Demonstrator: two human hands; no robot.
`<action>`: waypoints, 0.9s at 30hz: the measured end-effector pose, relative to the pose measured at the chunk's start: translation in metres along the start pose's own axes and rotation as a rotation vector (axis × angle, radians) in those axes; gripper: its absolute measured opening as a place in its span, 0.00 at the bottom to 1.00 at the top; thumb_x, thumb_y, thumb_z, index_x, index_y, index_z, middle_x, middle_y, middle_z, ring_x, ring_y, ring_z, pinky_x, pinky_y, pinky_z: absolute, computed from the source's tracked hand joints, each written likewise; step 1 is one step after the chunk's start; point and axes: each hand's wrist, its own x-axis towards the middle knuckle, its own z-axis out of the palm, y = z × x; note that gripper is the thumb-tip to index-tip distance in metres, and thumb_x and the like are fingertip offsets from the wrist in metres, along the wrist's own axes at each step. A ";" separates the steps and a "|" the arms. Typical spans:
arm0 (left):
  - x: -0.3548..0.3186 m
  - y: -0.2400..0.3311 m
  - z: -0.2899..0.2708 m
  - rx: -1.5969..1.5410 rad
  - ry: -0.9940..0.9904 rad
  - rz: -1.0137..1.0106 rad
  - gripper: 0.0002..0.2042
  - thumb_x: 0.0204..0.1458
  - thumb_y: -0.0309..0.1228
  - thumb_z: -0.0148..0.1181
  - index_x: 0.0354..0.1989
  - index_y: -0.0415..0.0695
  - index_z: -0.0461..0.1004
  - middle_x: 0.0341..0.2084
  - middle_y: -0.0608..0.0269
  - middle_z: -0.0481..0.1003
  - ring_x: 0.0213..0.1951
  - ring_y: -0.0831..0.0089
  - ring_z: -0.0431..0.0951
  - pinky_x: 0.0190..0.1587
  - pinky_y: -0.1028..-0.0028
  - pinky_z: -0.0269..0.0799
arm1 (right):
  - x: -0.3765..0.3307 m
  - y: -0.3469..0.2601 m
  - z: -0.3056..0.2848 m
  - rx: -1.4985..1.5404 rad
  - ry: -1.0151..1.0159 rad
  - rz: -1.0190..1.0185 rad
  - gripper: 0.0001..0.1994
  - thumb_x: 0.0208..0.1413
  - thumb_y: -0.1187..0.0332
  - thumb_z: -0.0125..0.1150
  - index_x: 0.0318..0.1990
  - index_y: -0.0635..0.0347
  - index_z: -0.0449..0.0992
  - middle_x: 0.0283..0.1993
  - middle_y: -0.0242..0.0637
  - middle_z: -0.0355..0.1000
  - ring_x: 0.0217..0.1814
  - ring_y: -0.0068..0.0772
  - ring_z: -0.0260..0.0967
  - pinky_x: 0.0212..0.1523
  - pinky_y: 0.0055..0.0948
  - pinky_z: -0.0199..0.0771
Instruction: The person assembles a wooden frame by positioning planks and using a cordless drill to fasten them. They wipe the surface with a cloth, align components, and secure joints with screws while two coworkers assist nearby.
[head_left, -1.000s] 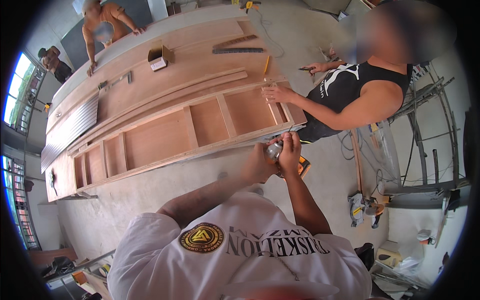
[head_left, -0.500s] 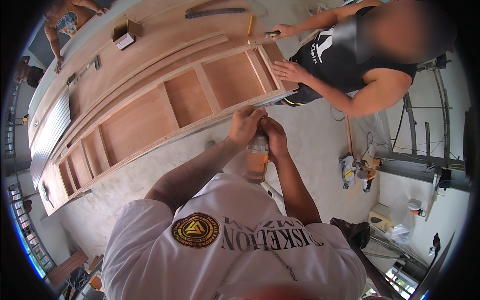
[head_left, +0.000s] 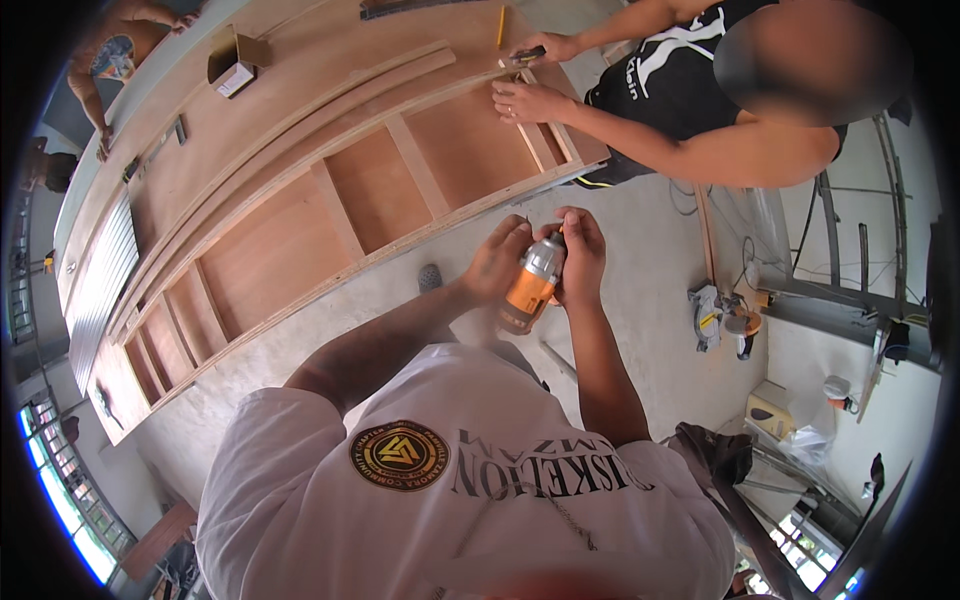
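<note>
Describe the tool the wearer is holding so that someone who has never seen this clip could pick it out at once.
Start at the long wooden frame on the workbench, then drop to the bare concrete floor just below its near edge. There the left hand and right hand close around a small power tool. It has an orange body and a silver-grey top, the only orange thing held in anyone's hands.

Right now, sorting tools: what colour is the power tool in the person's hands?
Orange body with a silver-grey front end, seen in the head view.

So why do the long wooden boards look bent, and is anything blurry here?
Head view: the fisheye lens bows the wooden frame toward the dark round rim. Both hands, left hand and right hand, and the orange tool are sharp; daylight is even, with bright windows at lower left.
</note>
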 end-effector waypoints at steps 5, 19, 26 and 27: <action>0.013 0.004 0.004 -0.465 -0.161 -0.257 0.09 0.69 0.36 0.44 0.44 0.46 0.69 0.38 0.62 0.73 0.40 0.73 0.75 0.44 0.71 0.74 | -0.002 0.001 0.016 -0.089 0.323 -0.141 0.09 0.70 0.65 0.53 0.47 0.61 0.68 0.32 0.39 0.76 0.32 0.26 0.75 0.36 0.26 0.79; 0.054 -0.021 0.080 -0.505 0.434 -0.405 0.10 0.67 0.40 0.44 0.45 0.48 0.67 0.36 0.59 0.69 0.41 0.62 0.76 0.46 0.48 0.78 | -0.042 0.092 -0.105 -0.386 -0.120 -0.223 0.19 0.62 0.76 0.56 0.60 0.63 0.70 0.55 0.37 0.73 0.57 0.28 0.72 0.58 0.31 0.73; 0.042 0.015 0.090 -0.184 0.439 -0.107 0.14 0.67 0.37 0.50 0.52 0.41 0.70 0.46 0.54 0.74 0.56 0.61 0.71 0.59 0.62 0.65 | -0.011 0.074 -0.097 -0.521 -0.264 -0.367 0.19 0.66 0.69 0.59 0.61 0.67 0.68 0.57 0.41 0.72 0.57 0.34 0.71 0.58 0.36 0.72; 0.045 0.024 0.083 -0.210 0.391 -0.090 0.12 0.69 0.39 0.48 0.47 0.43 0.70 0.40 0.61 0.74 0.50 0.68 0.73 0.52 0.65 0.69 | -0.006 0.070 -0.094 -0.443 -0.213 -0.343 0.22 0.65 0.69 0.61 0.62 0.67 0.66 0.58 0.41 0.71 0.57 0.33 0.71 0.59 0.37 0.72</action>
